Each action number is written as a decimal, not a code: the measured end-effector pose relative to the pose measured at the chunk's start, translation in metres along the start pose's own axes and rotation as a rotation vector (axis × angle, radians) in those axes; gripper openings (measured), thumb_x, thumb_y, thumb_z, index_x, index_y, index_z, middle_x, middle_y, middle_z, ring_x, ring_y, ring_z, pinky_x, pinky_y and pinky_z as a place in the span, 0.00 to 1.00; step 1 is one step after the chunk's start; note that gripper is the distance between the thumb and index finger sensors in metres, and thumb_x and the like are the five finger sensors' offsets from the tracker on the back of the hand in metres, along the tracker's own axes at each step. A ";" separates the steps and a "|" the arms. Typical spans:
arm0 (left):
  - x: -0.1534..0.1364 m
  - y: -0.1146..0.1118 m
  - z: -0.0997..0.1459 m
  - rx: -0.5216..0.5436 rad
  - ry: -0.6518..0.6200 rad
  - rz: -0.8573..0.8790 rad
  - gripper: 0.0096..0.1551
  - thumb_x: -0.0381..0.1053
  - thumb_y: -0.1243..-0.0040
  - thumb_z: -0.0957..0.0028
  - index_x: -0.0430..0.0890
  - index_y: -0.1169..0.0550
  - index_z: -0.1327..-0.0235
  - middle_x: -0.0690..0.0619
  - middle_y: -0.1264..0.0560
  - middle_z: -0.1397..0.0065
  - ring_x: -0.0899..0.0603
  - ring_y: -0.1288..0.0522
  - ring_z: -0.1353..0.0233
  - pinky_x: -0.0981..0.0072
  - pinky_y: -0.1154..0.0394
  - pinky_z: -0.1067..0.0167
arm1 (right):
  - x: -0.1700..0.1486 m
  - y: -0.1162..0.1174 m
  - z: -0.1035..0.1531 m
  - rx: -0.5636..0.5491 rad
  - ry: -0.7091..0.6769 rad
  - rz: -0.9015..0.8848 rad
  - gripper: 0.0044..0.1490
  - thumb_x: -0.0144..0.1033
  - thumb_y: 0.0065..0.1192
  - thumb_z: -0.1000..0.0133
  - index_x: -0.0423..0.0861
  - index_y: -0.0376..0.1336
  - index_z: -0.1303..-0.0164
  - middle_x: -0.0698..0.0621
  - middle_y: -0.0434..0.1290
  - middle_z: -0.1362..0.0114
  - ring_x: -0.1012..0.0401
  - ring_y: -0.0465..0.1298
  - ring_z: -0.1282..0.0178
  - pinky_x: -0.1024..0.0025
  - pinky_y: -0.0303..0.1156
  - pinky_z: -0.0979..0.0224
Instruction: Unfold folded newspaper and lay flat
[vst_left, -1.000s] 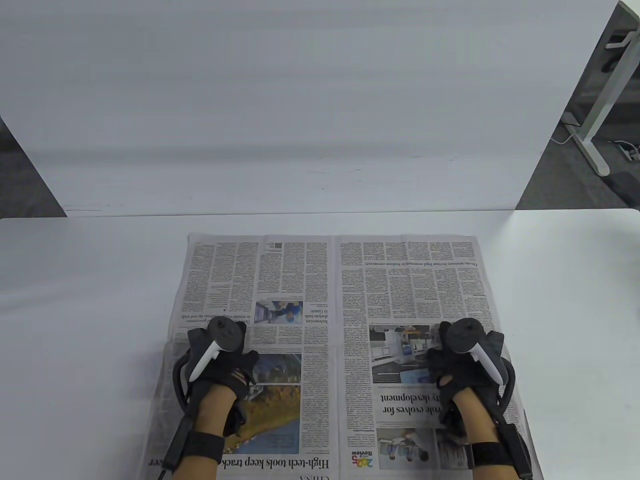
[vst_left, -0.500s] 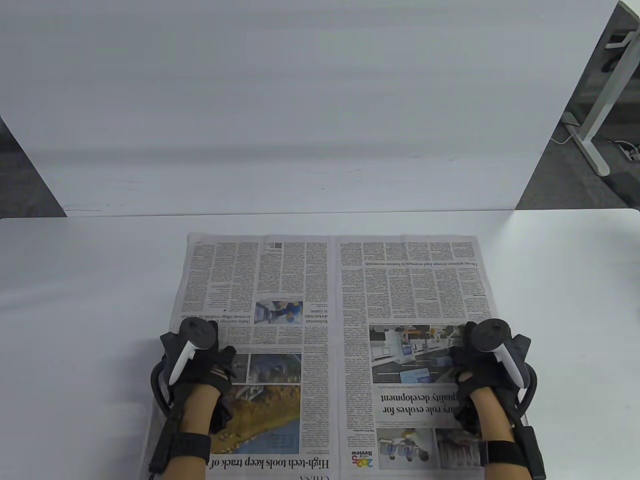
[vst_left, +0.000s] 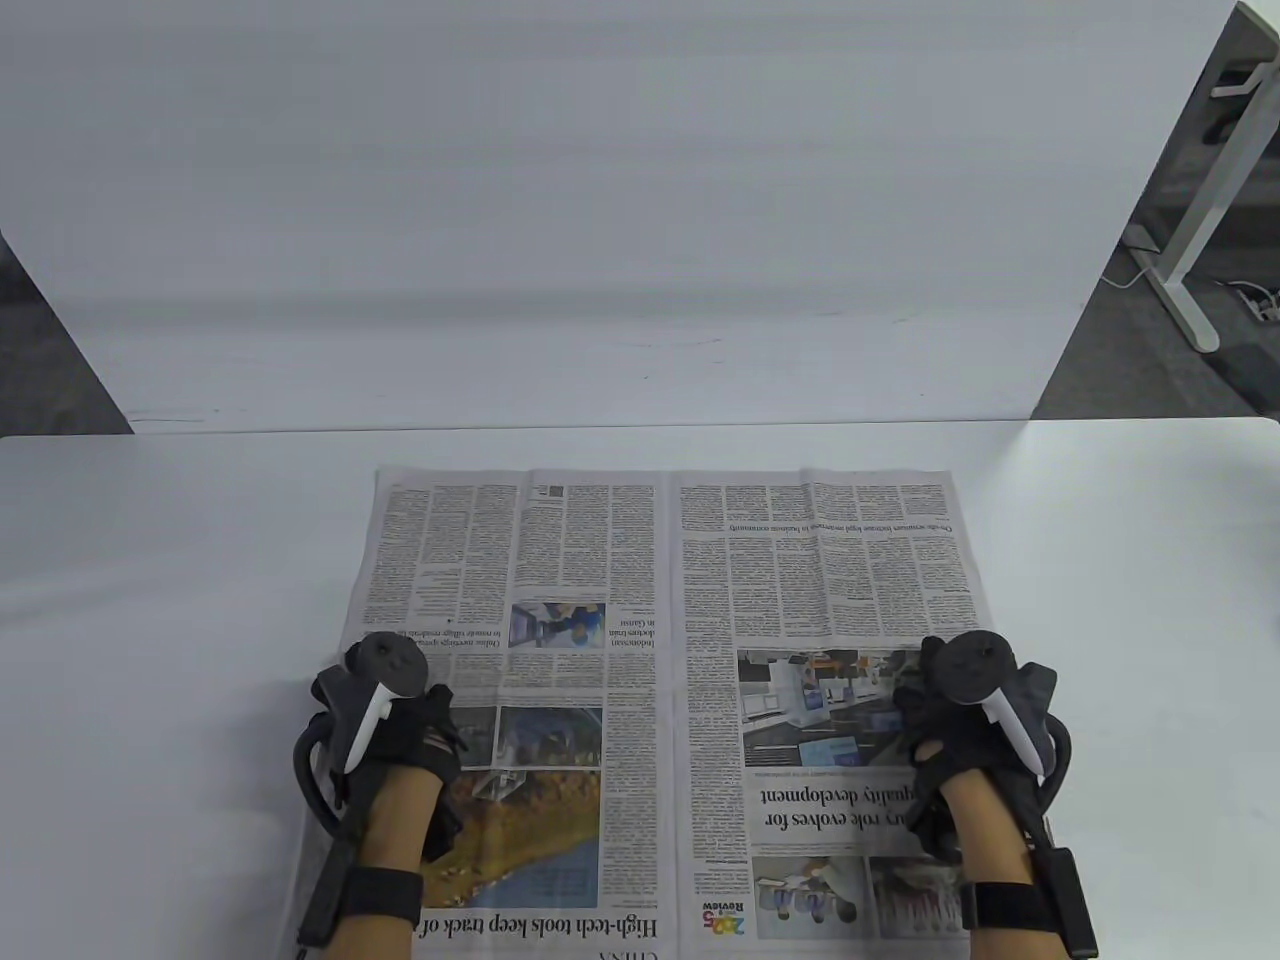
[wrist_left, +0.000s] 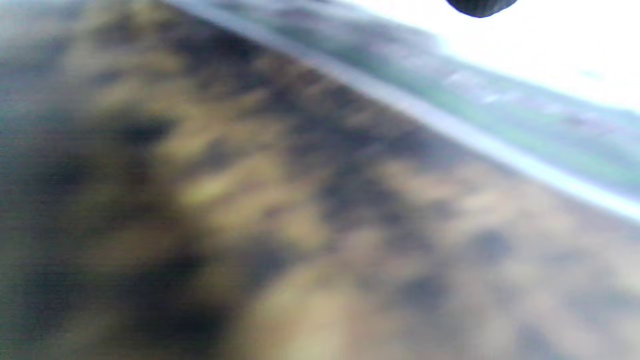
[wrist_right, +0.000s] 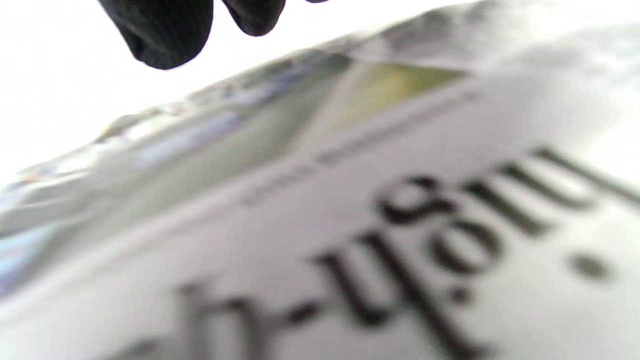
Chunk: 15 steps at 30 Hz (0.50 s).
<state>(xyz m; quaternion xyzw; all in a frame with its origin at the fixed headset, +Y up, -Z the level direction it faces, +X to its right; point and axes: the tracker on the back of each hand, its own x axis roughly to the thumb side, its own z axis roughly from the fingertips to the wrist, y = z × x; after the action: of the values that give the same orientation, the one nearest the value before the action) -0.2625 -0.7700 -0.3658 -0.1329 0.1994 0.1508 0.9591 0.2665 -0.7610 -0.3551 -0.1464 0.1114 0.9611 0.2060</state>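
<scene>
Both hands, left hand (vst_left: 415, 735) and right hand (vst_left: 950, 735), rest on the open newspaper (vst_left: 660, 600), seemingly pressing it flat on the tabletop (vst_left: 150, 600); finger spread cannot be told.

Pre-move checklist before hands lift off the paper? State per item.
1. Newspaper fully opened to a two-page spread: ok.
2. Far edge lying flat on the table: ok, no curl visible.
3. Left hand on the left page near its outer edge: ok, though whether the palm actually presses cannot be told.
4. Right hand on the right page near its outer edge: ok, same limit.
5. Centre crease flat: cannot tell; a slight ridge shows along the fold.
6. Near edge on the table: cannot tell, it runs out of the table view's bottom edge.
</scene>
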 end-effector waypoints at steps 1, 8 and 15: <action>0.005 0.001 0.002 -0.003 -0.024 -0.007 0.40 0.57 0.54 0.47 0.58 0.54 0.24 0.44 0.66 0.18 0.24 0.68 0.21 0.27 0.60 0.27 | 0.006 0.000 0.002 0.019 -0.021 0.002 0.44 0.51 0.58 0.47 0.50 0.49 0.21 0.41 0.40 0.14 0.38 0.35 0.19 0.36 0.36 0.27; 0.037 -0.009 0.012 -0.103 -0.194 -0.078 0.39 0.57 0.52 0.48 0.57 0.49 0.23 0.43 0.60 0.17 0.23 0.61 0.19 0.27 0.56 0.27 | 0.029 0.016 0.006 0.111 -0.131 0.043 0.43 0.51 0.58 0.47 0.50 0.52 0.22 0.43 0.43 0.13 0.38 0.37 0.18 0.35 0.36 0.27; 0.039 -0.004 0.018 -0.117 -0.185 -0.082 0.39 0.58 0.50 0.48 0.54 0.44 0.23 0.37 0.49 0.17 0.20 0.53 0.20 0.26 0.51 0.29 | 0.029 0.013 0.007 0.123 -0.124 0.012 0.42 0.50 0.59 0.47 0.47 0.56 0.23 0.40 0.51 0.15 0.33 0.43 0.19 0.31 0.37 0.29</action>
<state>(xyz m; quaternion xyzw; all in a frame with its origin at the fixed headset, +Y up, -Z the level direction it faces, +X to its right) -0.2207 -0.7586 -0.3655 -0.1822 0.0954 0.1342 0.9694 0.2338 -0.7605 -0.3561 -0.0730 0.1579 0.9609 0.2155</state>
